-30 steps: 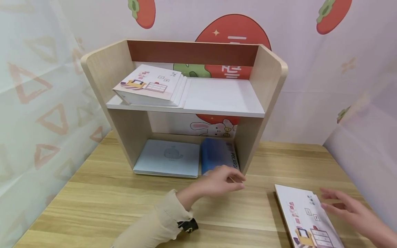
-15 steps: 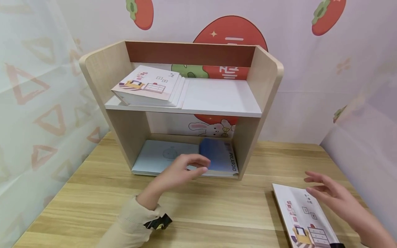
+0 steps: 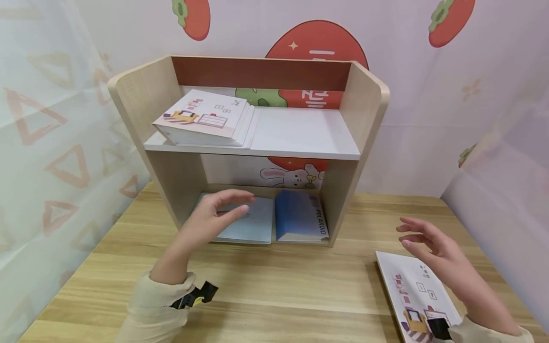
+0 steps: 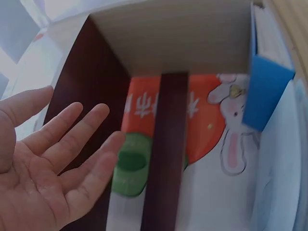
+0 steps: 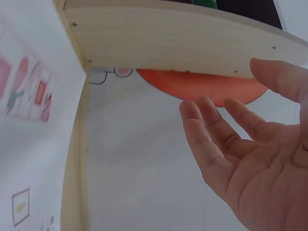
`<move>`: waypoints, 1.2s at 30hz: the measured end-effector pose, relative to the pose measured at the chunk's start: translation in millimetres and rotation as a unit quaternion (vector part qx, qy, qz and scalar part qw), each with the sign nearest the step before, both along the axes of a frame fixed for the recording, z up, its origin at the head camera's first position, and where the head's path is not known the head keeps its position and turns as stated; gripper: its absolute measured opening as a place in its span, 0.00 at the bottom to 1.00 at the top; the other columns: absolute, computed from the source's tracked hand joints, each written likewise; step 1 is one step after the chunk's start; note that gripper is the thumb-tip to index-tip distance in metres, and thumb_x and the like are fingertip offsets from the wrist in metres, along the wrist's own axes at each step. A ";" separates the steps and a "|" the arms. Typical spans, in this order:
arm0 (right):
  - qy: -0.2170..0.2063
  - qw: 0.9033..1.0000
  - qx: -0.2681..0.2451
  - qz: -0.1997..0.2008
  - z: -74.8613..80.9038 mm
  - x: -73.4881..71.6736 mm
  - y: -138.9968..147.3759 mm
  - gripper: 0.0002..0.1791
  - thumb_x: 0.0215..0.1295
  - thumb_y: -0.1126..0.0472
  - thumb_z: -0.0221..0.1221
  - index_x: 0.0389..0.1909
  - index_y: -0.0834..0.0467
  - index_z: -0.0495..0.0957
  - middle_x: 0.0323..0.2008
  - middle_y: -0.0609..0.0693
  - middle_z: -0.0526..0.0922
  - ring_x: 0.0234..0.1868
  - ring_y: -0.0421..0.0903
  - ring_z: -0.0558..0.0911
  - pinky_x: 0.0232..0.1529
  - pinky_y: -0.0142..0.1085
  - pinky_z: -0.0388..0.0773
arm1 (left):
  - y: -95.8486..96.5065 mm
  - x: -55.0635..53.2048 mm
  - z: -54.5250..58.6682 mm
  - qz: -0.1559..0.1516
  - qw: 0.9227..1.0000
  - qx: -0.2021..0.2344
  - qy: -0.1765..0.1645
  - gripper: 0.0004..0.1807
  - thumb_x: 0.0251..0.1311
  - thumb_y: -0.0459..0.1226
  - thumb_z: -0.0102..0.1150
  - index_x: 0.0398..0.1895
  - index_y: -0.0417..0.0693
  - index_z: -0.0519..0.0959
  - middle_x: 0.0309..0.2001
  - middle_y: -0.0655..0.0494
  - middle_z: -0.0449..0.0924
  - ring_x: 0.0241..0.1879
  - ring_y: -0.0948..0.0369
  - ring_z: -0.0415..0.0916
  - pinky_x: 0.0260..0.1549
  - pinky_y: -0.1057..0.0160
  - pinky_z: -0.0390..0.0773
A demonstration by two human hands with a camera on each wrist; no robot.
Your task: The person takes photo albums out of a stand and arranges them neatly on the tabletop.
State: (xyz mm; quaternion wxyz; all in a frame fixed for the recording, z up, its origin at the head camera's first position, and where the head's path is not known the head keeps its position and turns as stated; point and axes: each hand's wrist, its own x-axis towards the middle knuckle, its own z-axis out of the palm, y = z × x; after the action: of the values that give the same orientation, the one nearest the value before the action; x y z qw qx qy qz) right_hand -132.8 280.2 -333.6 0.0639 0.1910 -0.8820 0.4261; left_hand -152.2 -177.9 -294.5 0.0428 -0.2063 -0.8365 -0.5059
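My left hand (image 3: pixel 210 216) hovers with relaxed fingers in front of the lower shelf, holding nothing. It covers part of a light blue book (image 3: pixel 250 221) lying flat there. Beside that book lies a blue book marked POLAROID (image 3: pixel 300 216). In the left wrist view, the fingers of the left hand (image 4: pixel 62 168) are spread. My right hand (image 3: pixel 446 257), loosely curved and with nothing in it, is raised over the upper right edge of a white illustrated book (image 3: pixel 407 290) on the table. The right wrist view shows the right hand's (image 5: pixel 255 149) bare palm.
A two-tier wooden bookshelf (image 3: pixel 369 105) stands at the back of the table (image 3: pixel 274 290). On the left of its upper shelf (image 3: pixel 304 131), several white books (image 3: pixel 201 114) lean in an overlapping pile. Patterned curtains (image 3: pixel 411 95) surround the table.
My left hand has moved left, from the blue POLAROID book to the light blue book. My right hand has risen and shifted left over the white book. The books stay in place.
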 end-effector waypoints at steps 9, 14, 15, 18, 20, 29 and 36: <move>0.053 0.996 -0.050 0.051 11.9 0.5 -18.2 0.25 0.62 0.76 0.52 0.61 0.64 0.64 0.50 0.51 0.74 0.49 0.36 0.77 0.45 0.20 0.73 | -30.9 9.8 6.0 0.032 0.996 0.055 0.061 0.15 0.63 0.38 0.54 0.53 0.49 0.76 0.50 0.52 0.79 0.55 0.65 0.72 0.48 0.72 0.74; 0.057 0.993 -0.084 0.064 19.0 4.9 -27.4 0.26 0.60 0.77 0.52 0.61 0.65 0.64 0.50 0.54 0.74 0.49 0.37 0.76 0.46 0.21 0.74 | -41.8 14.6 13.1 0.040 0.991 0.077 0.098 0.16 0.63 0.33 0.53 0.53 0.42 0.75 0.48 0.50 0.80 0.54 0.64 0.72 0.47 0.74 0.72; 0.057 0.992 -0.093 0.069 20.2 5.6 -29.3 0.26 0.60 0.78 0.52 0.61 0.66 0.64 0.50 0.53 0.74 0.50 0.38 0.76 0.46 0.22 0.74 | -43.9 15.7 14.6 0.043 0.990 0.082 0.104 0.16 0.63 0.32 0.53 0.53 0.42 0.75 0.48 0.50 0.80 0.54 0.64 0.72 0.47 0.74 0.72; 0.059 0.989 -0.110 0.081 25.1 7.5 -36.1 0.27 0.59 0.79 0.52 0.61 0.66 0.64 0.51 0.52 0.75 0.50 0.39 0.76 0.46 0.23 0.75 | -49.3 20.0 18.7 0.053 0.987 0.105 0.112 0.16 0.62 0.30 0.53 0.53 0.39 0.75 0.47 0.48 0.80 0.53 0.63 0.73 0.48 0.73 0.72; 0.063 0.988 -0.114 0.088 28.1 8.2 -40.3 0.27 0.59 0.79 0.52 0.61 0.67 0.64 0.51 0.52 0.75 0.50 0.39 0.76 0.46 0.23 0.75 | -52.3 22.8 20.6 0.057 0.985 0.122 0.112 0.16 0.62 0.29 0.52 0.53 0.37 0.74 0.47 0.48 0.81 0.53 0.62 0.74 0.48 0.73 0.72; 0.079 0.982 -0.138 0.098 41.8 7.8 -60.5 0.27 0.56 0.81 0.53 0.59 0.69 0.66 0.49 0.48 0.77 0.50 0.42 0.75 0.46 0.25 0.76 | -62.1 32.1 30.0 0.103 0.975 0.145 0.132 0.16 0.61 0.27 0.53 0.52 0.35 0.74 0.46 0.54 0.82 0.51 0.62 0.75 0.47 0.73 0.72; 0.111 0.962 -0.189 0.164 50.3 3.9 -79.5 0.26 0.56 0.83 0.51 0.57 0.71 0.66 0.49 0.58 0.76 0.51 0.46 0.75 0.48 0.26 0.76 | -67.1 34.5 38.5 0.070 0.946 0.256 0.185 0.14 0.57 0.20 0.50 0.48 0.23 0.73 0.45 0.45 0.82 0.48 0.57 0.76 0.43 0.71 0.76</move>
State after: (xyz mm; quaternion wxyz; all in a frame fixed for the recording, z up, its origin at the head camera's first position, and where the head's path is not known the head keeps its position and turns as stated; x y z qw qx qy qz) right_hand -128.9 200.7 -283.3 0.1261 0.3635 -0.7293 0.5659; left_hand -117.7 -245.0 -256.0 0.2836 -0.2194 -0.6683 -0.6518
